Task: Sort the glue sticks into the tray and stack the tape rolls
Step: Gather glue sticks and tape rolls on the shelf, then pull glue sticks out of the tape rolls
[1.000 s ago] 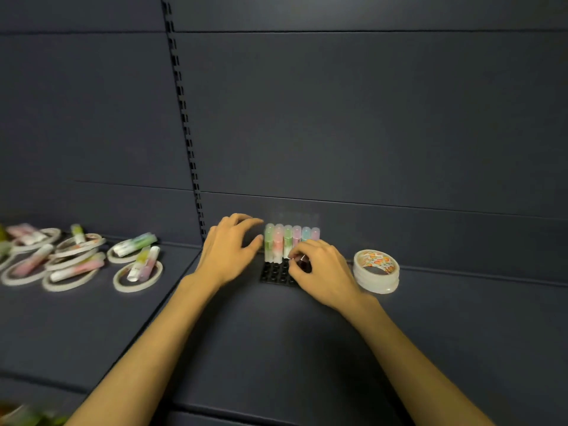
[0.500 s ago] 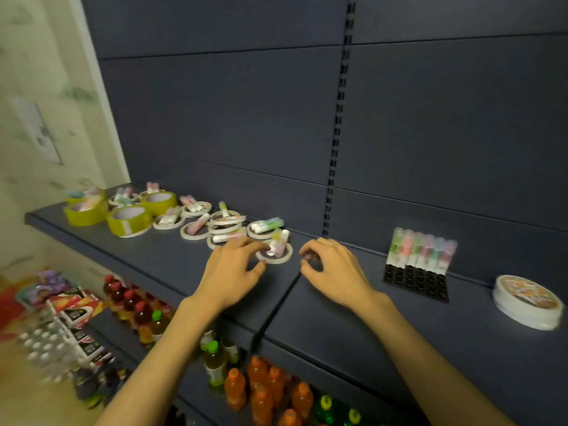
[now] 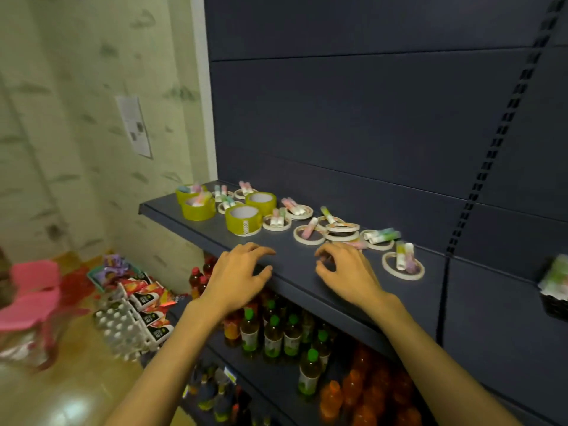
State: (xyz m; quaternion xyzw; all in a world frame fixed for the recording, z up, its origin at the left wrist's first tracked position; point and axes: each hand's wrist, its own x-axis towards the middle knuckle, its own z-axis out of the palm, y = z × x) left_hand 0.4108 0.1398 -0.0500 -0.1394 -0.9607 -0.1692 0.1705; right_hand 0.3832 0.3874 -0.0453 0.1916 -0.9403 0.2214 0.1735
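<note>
Several thin white tape rolls [image 3: 308, 235] lie flat along a dark shelf [image 3: 295, 272], most with pastel glue sticks [image 3: 404, 255] resting across them. Several wide yellow tape rolls [image 3: 243, 219] stand at the shelf's left end, some with glue sticks inside. The black tray [image 3: 558, 304] holding upright glue sticks shows blurred at the right edge. My left hand [image 3: 238, 273] hovers over the shelf's front edge, fingers spread, holding nothing. My right hand [image 3: 345, 269] hovers just in front of the white rolls, fingers curled and apart, empty.
A lower shelf holds bottled drinks [image 3: 273, 335] with green and orange caps. On the floor at left are snack packets [image 3: 147, 299], a pack of white bottles [image 3: 118, 325] and a pink stool [image 3: 33, 290]. A patterned wall with a paper notice [image 3: 135, 126] stands left.
The view has swung left from the tray to the scattered rolls. Both hands left the tray and moved left along the shelf, now in front of the white tape rolls.
</note>
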